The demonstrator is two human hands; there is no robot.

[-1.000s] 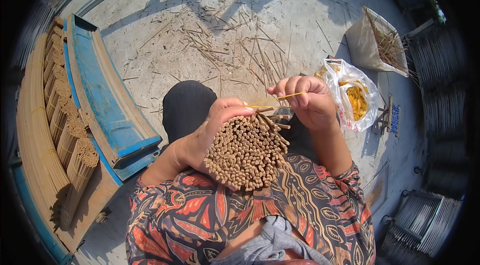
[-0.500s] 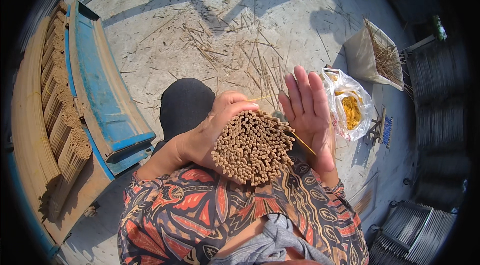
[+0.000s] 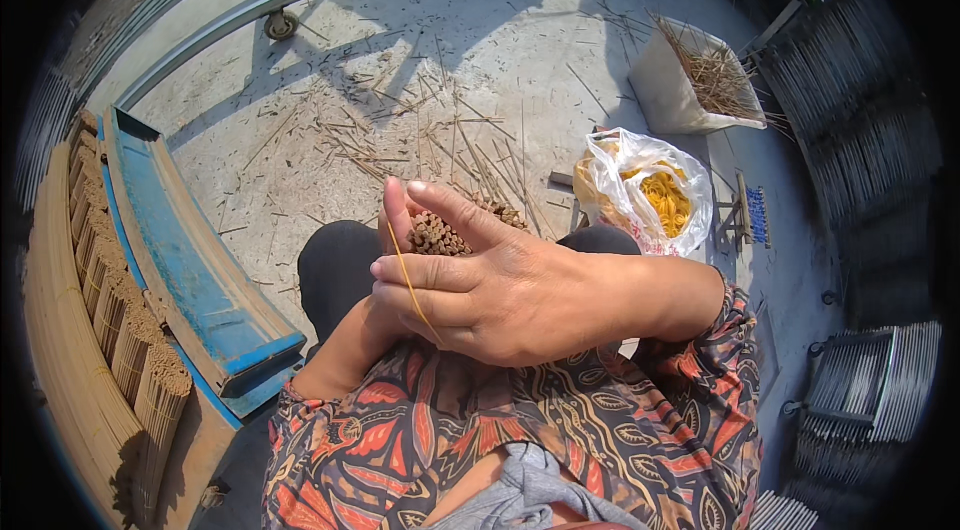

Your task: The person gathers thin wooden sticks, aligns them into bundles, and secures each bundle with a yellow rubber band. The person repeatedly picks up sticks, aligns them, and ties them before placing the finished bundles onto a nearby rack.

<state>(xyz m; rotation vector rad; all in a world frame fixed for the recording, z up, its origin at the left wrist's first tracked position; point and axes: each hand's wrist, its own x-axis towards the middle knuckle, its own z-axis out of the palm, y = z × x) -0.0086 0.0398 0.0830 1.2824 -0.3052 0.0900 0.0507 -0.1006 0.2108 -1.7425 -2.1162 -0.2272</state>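
A bundle of thin brown sticks [image 3: 440, 234], resembling incense sticks, stands end-on before my body, largely covered by my hands. My left hand [image 3: 394, 213] is wrapped round its left side; one upright finger and the wrist show, the rest lies behind my right hand. Across the bundle's near side lies my right hand [image 3: 490, 295], its thumb over the stick ends and its fingers reaching left. A yellow rubber band [image 3: 405, 275] is stretched over the right fingers, running from near the raised left finger toward my right palm's edge; its other side is hidden.
At left, tied stick bundles [image 3: 85, 320] lie beside a blue metal trough [image 3: 200, 240]. To the right are a plastic bag of yellow rubber bands [image 3: 660, 200] and a white bin of stick scraps [image 3: 665, 95]. Loose sticks [image 3: 365, 145] litter the floor; a wheeled metal frame [image 3: 280, 5] stands beyond.
My right hand, previously raised open with the band stretched from it, has crossed left over the bundle. The band now lies across its fingers. The view has shifted somewhat.
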